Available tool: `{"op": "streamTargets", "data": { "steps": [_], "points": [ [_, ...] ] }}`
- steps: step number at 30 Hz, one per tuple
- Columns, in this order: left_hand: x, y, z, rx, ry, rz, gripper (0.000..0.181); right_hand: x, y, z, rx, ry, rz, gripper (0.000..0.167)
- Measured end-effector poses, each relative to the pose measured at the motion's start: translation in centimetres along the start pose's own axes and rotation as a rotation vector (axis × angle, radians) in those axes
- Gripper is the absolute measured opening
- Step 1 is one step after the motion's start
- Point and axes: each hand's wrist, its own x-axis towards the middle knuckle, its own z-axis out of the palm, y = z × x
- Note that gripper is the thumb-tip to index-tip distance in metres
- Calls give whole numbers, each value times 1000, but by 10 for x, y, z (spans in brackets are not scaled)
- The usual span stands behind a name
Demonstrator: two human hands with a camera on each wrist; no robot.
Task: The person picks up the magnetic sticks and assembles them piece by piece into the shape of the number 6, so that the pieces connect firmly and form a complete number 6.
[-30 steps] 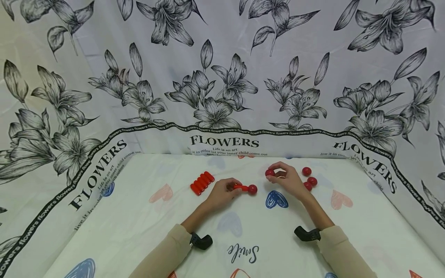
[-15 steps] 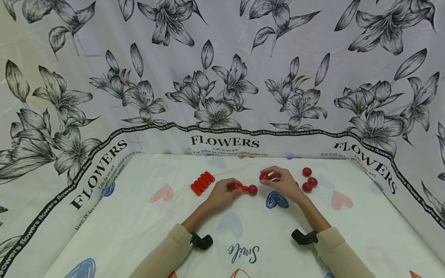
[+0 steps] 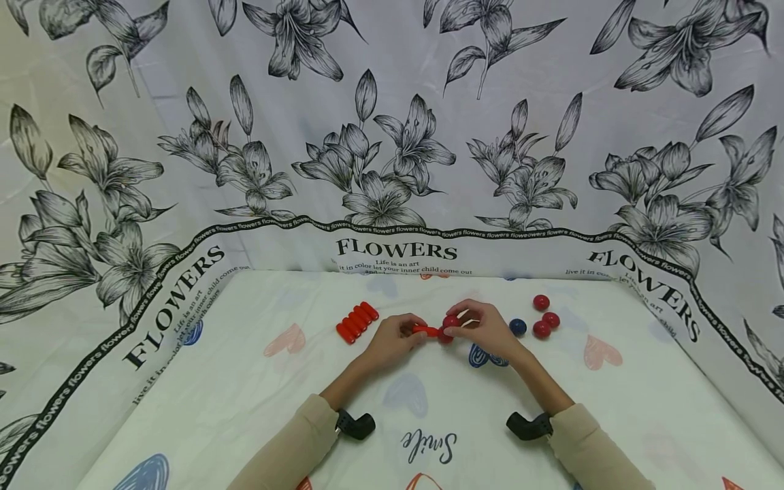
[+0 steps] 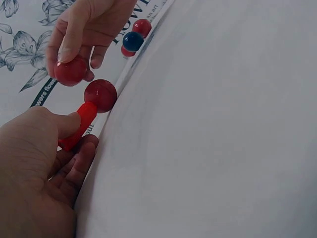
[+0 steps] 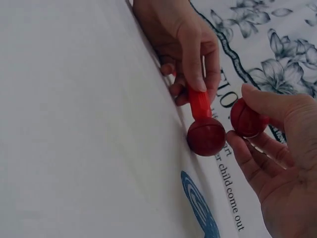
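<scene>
Thumb and fingers of my left hand (image 3: 390, 340) pinch a short red rod (image 4: 81, 126) just above the table. A glossy red ball (image 4: 100, 96) sits on the rod's far end, pointing to the right. My right hand (image 3: 486, 330) holds a second red ball (image 5: 246, 119) between thumb and fingertips, close beside the ball on the rod. Both wrist views show a small gap between the two balls, while in the head view they overlap. The rod's near end is partly hidden by the left fingers.
Several red rods (image 3: 357, 322) lie side by side in a row left of the hands. To the right are a dark blue ball (image 3: 517, 328) and three red balls (image 3: 551, 320) in a group. A flower-printed curtain (image 3: 392, 170) hangs behind the white table cover (image 3: 294, 408).
My right hand has moved left with its red ball, up to the ball on the rod. The blue ball has come into sight behind it. My left hand stays in place.
</scene>
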Motion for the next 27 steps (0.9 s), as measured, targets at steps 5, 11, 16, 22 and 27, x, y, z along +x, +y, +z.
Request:
{"op": "streamTargets", "data": {
  "steps": [5, 11, 16, 22, 27],
  "points": [
    [0, 1, 1, 11, 9, 23, 12, 5, 14, 9, 36, -10, 4, 35],
    [0, 3, -1, 13, 8, 20, 13, 10, 28, 15, 54, -25, -26, 36],
    [0, 4, -2, 18, 6, 17, 14, 11, 30, 20, 48, -29, -71, 39],
    [-1, 4, -1, 20, -1, 21, 15, 10, 33, 29, -3, -42, -137, 29],
    [0, 3, 0, 39, 3, 26, 14, 6, 34, 34, 8, -95, -107, 29]
  ]
}}
